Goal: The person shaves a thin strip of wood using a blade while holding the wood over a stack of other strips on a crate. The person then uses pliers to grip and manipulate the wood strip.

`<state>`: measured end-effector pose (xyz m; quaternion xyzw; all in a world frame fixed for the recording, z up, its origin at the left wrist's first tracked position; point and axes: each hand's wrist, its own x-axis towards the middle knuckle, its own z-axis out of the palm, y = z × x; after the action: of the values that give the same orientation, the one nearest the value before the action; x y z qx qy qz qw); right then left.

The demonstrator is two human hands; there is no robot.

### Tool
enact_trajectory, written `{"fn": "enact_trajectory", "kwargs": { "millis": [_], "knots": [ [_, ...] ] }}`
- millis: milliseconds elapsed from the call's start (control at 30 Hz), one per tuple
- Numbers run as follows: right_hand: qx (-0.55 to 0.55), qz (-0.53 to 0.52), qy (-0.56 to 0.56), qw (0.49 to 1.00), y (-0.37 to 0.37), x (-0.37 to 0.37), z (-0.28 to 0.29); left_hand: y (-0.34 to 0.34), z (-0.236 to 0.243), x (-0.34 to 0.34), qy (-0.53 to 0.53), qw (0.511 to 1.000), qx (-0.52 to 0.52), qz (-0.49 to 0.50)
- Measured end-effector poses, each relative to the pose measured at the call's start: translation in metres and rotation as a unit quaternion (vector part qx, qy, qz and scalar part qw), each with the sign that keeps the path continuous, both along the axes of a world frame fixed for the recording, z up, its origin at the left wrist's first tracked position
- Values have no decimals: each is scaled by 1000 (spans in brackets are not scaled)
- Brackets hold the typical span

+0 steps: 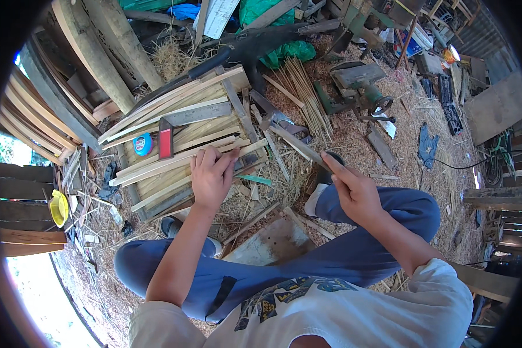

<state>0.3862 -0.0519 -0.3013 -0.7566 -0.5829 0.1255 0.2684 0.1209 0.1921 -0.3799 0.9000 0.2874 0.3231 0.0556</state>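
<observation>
My left hand (214,177) has its fingers bent on a pale wooden strip (139,171), one of several lying over a slatted wooden pallet or panel (240,113). My right hand (351,188) grips a long flat greyish piece (296,142) that points up and left; I cannot tell whether it is a blade or wood. Between the strips lie a metal square (197,112) with a red part (166,141) and a round blue tape-like object (142,144). A small teal strip (255,178) lies near my left hand.
Wood shavings (406,191) cover the floor. A green metal machine part (354,81), a bundle of thin sticks (301,93) and stacked planks (69,87) stand or lie ahead. A yellow helmet-like object (58,207) is at left, a black cable (458,167) at right. My crossed legs are below.
</observation>
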Motion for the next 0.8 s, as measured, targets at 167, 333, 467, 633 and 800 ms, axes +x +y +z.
{"fn": "enact_trajectory", "kwargs": {
  "millis": [167,333,467,633,800],
  "knots": [
    [-7,5,-1,1000,2,0,-1,0,0,0,-10,1000,-3,-1],
    [1,9,1,1000,1,3,-7,0,3,0,-15,1000,-1,-6],
    [13,16,-9,1000,-1,1,-2,-1,0,0,-10,1000,-7,0],
    [1,15,-31,999,2,-1,-3,-1,-1,-1,-15,1000,-6,-1],
    [46,5,-18,999,-2,-2,-2,0,-3,0,-2,1000,4,-2]
  ]
}}
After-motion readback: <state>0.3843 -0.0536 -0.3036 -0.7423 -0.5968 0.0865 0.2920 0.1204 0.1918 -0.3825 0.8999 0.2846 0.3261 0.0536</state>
